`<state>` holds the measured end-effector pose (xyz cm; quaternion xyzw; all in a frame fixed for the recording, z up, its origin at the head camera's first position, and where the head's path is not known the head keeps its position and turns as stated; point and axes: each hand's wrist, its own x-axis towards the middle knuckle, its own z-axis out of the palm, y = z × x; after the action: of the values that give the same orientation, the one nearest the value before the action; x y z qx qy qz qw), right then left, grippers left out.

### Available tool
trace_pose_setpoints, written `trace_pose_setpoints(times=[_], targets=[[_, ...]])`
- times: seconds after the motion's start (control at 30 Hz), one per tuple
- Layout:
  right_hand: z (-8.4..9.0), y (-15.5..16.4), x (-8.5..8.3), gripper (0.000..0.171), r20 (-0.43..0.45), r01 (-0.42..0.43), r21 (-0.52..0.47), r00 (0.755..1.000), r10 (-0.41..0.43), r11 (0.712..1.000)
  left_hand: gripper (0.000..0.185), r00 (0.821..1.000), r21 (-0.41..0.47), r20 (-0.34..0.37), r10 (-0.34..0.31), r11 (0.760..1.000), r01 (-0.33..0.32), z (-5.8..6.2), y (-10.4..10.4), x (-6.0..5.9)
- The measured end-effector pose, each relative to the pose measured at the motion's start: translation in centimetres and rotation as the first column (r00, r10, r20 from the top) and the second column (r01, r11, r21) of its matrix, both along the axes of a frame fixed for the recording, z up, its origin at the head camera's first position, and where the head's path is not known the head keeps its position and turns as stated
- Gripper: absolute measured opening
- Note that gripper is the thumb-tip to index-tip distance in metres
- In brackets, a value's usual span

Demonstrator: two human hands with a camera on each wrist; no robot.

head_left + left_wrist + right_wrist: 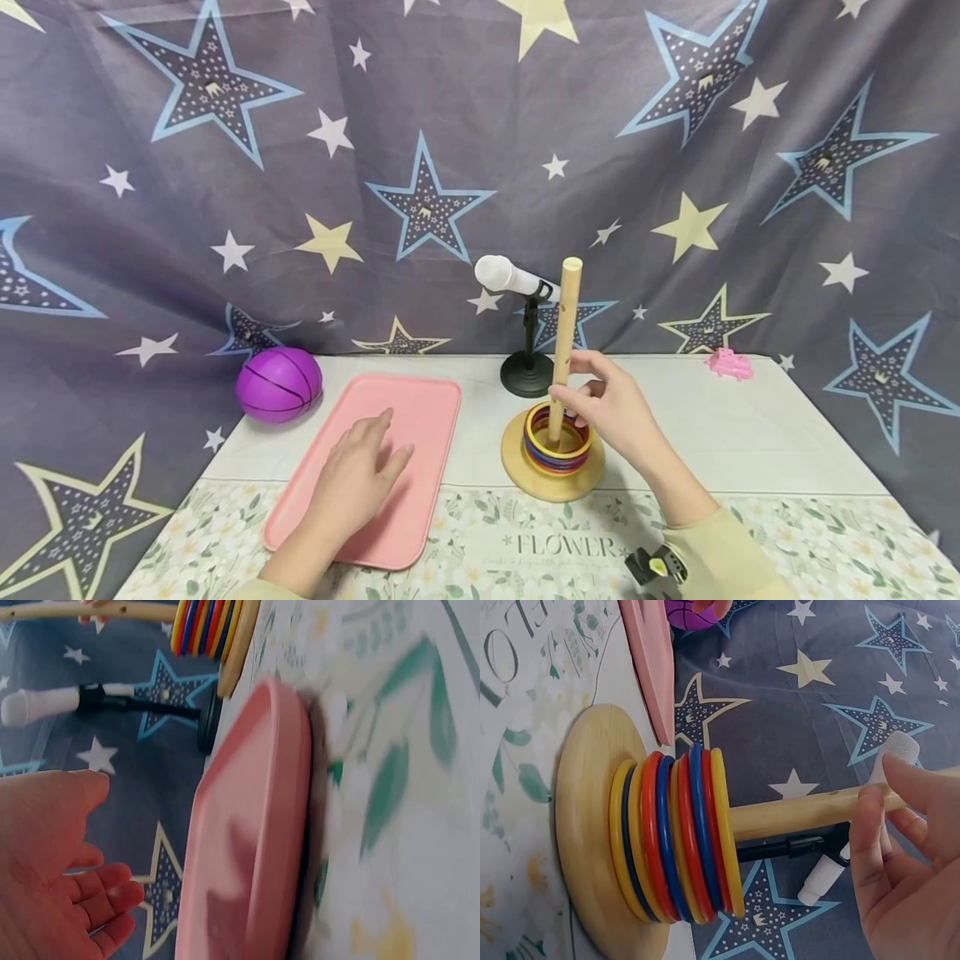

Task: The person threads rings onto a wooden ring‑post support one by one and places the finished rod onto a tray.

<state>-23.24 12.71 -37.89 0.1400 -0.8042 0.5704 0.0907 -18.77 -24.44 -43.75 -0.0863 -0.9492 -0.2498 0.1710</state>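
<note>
A wooden peg [566, 321] rises from a round wooden base [551, 488]. Around its foot lies a stack of several rings [667, 832] in yellow, red and blue. My right hand [609, 406] is at the middle of the peg, above the rings, and pinches it between thumb and fingers. Over a pink tray [420, 467] hovers my left hand [356, 475], holding nothing, its fingers relaxed. In the left wrist view the left hand [60, 870] appears beside the tray's raised rim, with its fingers bent a little.
Behind the peg stands a white microphone [513, 277] on a black stand [527, 372]. A purple ball [279, 385] sits at the back left, beyond the tray. Far right at the back is a small pink toy [729, 364]. A star-patterned curtain [420, 308] borders the table.
</note>
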Motion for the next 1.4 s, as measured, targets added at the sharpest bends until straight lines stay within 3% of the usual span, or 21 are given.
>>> trace_pose_setpoints(times=[0.27,0.57,1.17,1.4], targets=[[-0.2,-0.4,-0.2,0.04,-0.016,-0.002,0.048,1.0,0.002,0.999,0.065,0.999,-0.019,0.005,0.046,0.999,-0.046,0.1,-3.4,0.2],[-0.4,-0.4,-0.4,0.021,-0.059,0.039,0.088,0.998,-0.034,0.995,0.062,0.995,-0.06,0.013,0.101,0.993,-0.1,-0.5,-6.5,0.1],[0.0,-0.7,-0.5,0.018,-0.067,-0.01,0.067,0.998,0.014,0.998,0.055,0.983,-0.138,0.057,0.172,0.977,-0.163,-2.0,-10.6,-0.1],[0.8,-1.4,-0.3,0.015,-0.079,-0.013,0.093,0.997,0.021,0.996,0.049,0.974,-0.174,0.117,0.192,0.97,-0.171,-2.1,-11.5,-0.5]])
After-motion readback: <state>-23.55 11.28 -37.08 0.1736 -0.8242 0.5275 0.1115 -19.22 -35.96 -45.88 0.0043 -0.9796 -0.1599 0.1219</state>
